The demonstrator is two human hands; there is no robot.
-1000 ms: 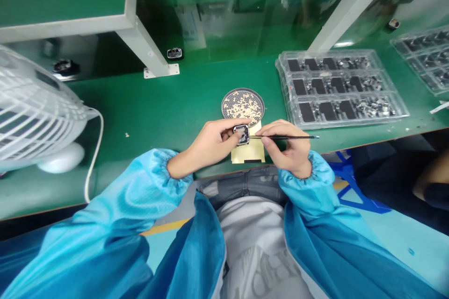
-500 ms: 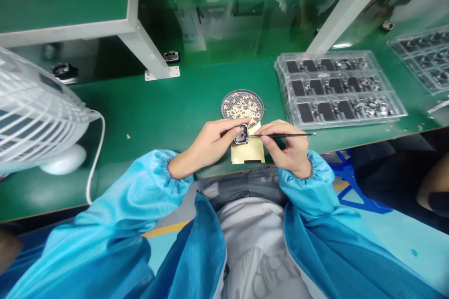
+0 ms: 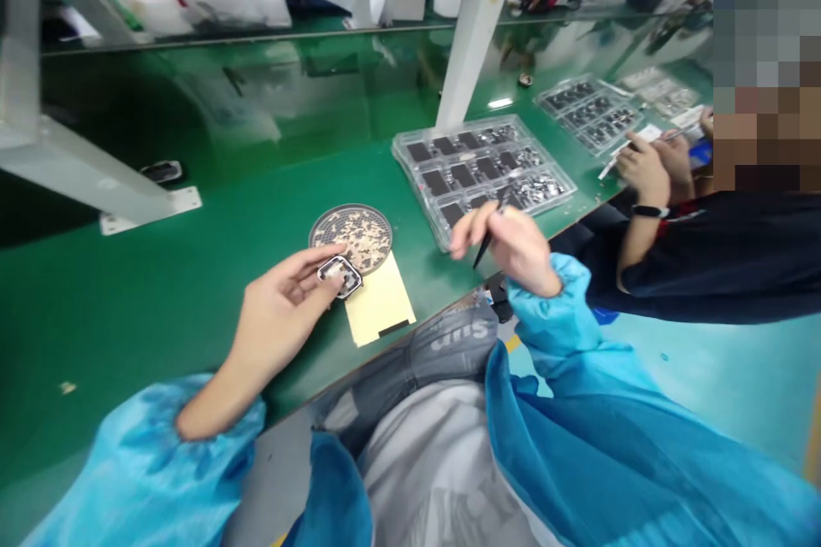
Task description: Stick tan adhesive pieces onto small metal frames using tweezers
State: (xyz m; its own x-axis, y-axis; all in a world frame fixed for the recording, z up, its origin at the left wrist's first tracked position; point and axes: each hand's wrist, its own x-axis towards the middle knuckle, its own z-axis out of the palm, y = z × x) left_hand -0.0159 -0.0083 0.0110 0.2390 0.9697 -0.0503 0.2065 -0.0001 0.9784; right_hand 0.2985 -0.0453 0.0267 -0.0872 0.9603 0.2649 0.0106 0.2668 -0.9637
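Observation:
My left hand [image 3: 282, 303] grips a small square watch case [image 3: 339, 276] with a silver rim, thumb pressed on its inner side. Just behind the case lies a round dark dish [image 3: 316, 231] of small pale pieces. A yellow paper pad [image 3: 380, 303] rests below the dish, with a black strip on its front edge. My right hand [image 3: 506, 244] is raised near the front of the clear tray, fingers bent and slightly blurred. Black tweezers [image 3: 482, 249] are held in it, their dark tip pointing down; the rest is mostly covered by the hand.
A clear compartment tray [image 3: 436, 226] holds dark squares and shiny metal parts. Farther right stands another tray [image 3: 587, 113], near a co-worker's hands [image 3: 647, 171]. A white shelf post [image 3: 471, 43] rises behind the first tray; another post's foot [image 3: 186, 201] stands at left.
My view has swung to the right. My right hand, with the tweezers, has moved away from the watch case towards the clear tray. My left hand still holds the case.

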